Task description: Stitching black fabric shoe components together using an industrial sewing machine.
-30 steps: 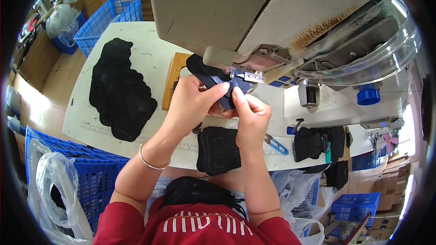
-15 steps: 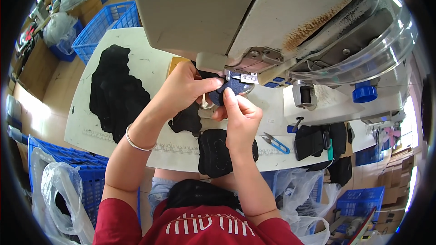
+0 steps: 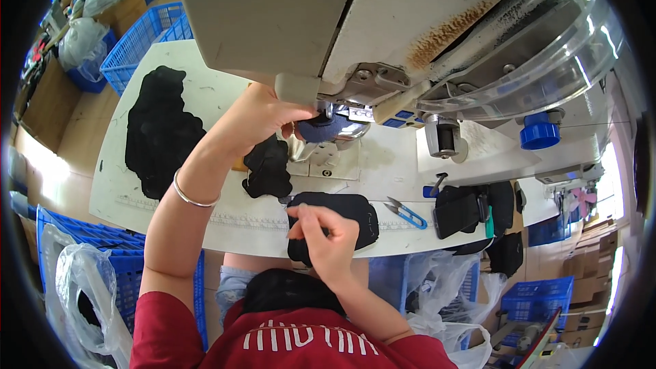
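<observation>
At the sewing machine [image 3: 273,14], my left hand [image 3: 263,116] is closed on the edge of a dark blue fabric piece [image 3: 321,128] under the presser area. Its fingertips are partly hidden by the machine head. My right hand [image 3: 324,236] is over the stack of black padded fabric pieces [image 3: 352,215] near the table's front edge. Its fingers are curled together toward the left, and whatever they may pinch does not show. A smaller black fabric piece [image 3: 266,167] lies between my left forearm and the machine bed.
A pile of black fabric [image 3: 160,137] lies on the left of the white table [image 3: 205,82]. Blue thread snips [image 3: 406,213] and a black phone-like item [image 3: 456,217] are to the right. Blue crates [image 3: 147,34] stand around the table, some with plastic bags [image 3: 437,287].
My right hand has let go of the dark blue fabric and come down toward me, over the black pieces. My left hand stays on the fabric. The view has shifted slightly.
</observation>
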Demonstrator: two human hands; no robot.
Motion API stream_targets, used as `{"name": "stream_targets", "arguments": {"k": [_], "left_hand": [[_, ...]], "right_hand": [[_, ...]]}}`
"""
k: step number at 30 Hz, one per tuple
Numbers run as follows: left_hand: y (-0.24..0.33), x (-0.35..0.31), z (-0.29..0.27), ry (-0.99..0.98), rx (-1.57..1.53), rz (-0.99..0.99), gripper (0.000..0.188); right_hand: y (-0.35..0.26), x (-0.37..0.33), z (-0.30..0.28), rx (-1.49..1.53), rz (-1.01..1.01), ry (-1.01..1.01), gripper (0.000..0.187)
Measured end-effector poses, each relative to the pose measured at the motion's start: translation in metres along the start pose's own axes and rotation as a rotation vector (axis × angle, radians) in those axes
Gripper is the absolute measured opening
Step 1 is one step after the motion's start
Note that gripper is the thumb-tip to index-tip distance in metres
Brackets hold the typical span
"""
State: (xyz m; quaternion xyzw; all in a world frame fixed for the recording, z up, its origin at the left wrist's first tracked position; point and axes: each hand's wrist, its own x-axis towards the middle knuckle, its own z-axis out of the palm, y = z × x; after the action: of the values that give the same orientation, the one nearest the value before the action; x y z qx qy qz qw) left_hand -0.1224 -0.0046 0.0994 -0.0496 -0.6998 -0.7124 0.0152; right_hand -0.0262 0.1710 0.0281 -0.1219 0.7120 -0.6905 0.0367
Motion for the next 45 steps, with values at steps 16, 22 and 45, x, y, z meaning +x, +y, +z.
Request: {"name": "stream_targets", "arguments": {"k": [16, 22, 45], "left_hand": [[-0.002, -0.010, 0.013, 0.125, -0.114, -0.026, 0.007], [-0.004, -0.008, 0.007, 0.080, -0.114, -0.061, 0.008], [-0.001, -0.015, 0.011, 0.040, -0.215, -0.133, 0.008]], "right_hand": [[0.024, -0.038, -0.025, -0.091, 0.099, 0.026, 0.017], [0.023, -0.038, -0.031, -0.130, 0.173, 0.046, 0.017], [0.035, -0.039, -0.041, -0.200, 0.079, 0.056, 0.021]]}}
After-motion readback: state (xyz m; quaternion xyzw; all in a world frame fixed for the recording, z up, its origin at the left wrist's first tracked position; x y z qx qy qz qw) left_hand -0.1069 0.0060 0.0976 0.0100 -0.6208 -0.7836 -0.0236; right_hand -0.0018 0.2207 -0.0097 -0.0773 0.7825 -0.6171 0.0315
